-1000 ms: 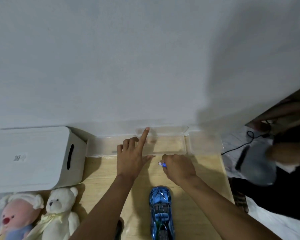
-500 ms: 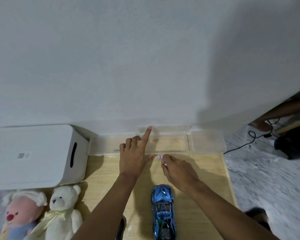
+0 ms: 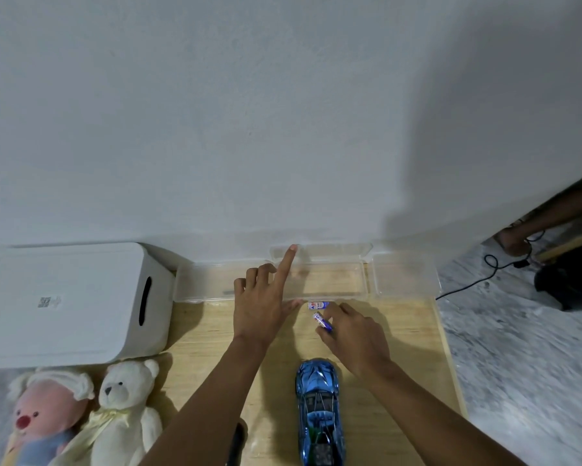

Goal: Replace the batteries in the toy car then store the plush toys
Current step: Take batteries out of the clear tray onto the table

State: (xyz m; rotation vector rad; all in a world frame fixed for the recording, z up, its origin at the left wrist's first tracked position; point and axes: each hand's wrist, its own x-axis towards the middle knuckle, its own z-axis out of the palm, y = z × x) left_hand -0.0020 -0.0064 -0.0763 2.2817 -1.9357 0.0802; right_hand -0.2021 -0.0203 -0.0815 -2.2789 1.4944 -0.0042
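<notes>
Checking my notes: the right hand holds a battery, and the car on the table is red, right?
No. The car is blue, not red, as the head view shows. The right hand does hold a battery, and the car is on the table.

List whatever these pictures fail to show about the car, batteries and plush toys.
Head view only.
- toy car: rear cut off by the bottom edge; underside faces down.
- battery in the right hand: partly covered by fingers; print too small.
- pink plush: lower body cut off by the bottom edge.
</notes>
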